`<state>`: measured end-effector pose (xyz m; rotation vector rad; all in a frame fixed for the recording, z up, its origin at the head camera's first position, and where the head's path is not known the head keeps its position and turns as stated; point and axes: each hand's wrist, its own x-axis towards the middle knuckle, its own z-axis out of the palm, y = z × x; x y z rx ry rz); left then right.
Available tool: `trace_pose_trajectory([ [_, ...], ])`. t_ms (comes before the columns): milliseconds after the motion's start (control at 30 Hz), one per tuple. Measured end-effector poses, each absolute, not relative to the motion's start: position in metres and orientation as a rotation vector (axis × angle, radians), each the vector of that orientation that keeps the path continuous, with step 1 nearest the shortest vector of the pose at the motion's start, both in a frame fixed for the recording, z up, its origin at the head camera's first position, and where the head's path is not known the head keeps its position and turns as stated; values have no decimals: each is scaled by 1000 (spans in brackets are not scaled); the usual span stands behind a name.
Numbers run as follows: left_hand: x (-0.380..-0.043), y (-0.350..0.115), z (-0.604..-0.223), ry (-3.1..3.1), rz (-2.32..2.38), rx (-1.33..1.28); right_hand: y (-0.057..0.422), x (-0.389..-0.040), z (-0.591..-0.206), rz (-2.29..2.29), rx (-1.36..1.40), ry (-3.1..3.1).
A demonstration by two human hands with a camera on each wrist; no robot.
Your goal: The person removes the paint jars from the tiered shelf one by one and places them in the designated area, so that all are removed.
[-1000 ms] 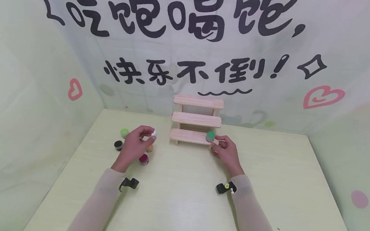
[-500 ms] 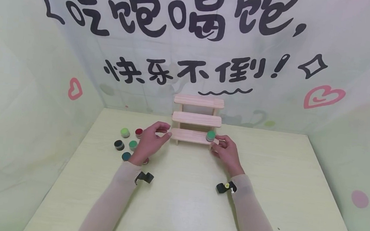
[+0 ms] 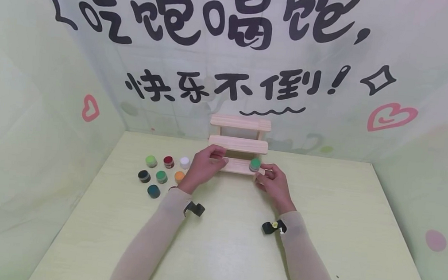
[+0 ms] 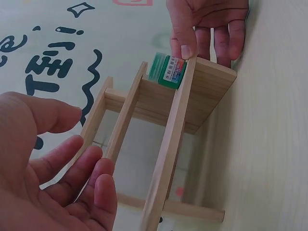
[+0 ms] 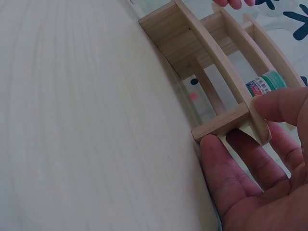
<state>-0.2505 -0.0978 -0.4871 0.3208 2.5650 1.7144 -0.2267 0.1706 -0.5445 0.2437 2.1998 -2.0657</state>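
A three-tier wooden display stand [image 3: 238,145] stands at the back of the table. On the right end of its lowest step sits a small paint jar [image 3: 254,165] with a green lid; its printed label and green paint show in the left wrist view [image 4: 171,70]. My right hand [image 3: 276,188] grips that end of the stand, thumb on the step beside the jar and fingers against the side leg. My left hand [image 3: 207,166] is held in front of the step's left end, fingers loosely bent and nothing between them.
Left of the stand, several paint jars are grouped on the table [image 3: 230,247], among them a white one [image 3: 184,162], a red one [image 3: 168,162] and a black one [image 3: 144,176]. My left sleeve partly covers another. A printed cloth [image 3: 193,124] hangs behind.
My left hand has let go of the white jar, which now stands among the others, and has moved right to the stand. My right hand and the green jar have stayed put.
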Motion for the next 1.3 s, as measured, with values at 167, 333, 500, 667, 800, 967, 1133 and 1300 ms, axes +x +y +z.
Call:
trace_pose_trajectory([
  [167, -254, -79, -490, 2543, 1669, 337, 171, -227, -544, -2052, 248, 2209],
  [333, -257, -61, -493, 2535, 1619, 376, 170, -227, -544, -2050, 253, 2206],
  [500, -261, -45, -498, 2533, 1611, 408, 171, -227, -545, -2048, 254, 2209],
  [667, -263, -33, -500, 2502, 1628, 437, 172, -226, -545, -2049, 239, 2208],
  [800, -263, -24, -500, 2492, 1630, 448, 172, -226, -544, -2064, 235, 2194],
  [967, -262, -14, -502, 2513, 1590, 445, 170, -226, -542, -2067, 230, 2190],
  [1133, -262, -4, -506, 2595, 1505, 471, 171, -227, -544, -2067, 231, 2208],
  [1300, -260, -3, -506, 2605, 1525, 473, 171, -228, -546, -2068, 229, 2216],
])
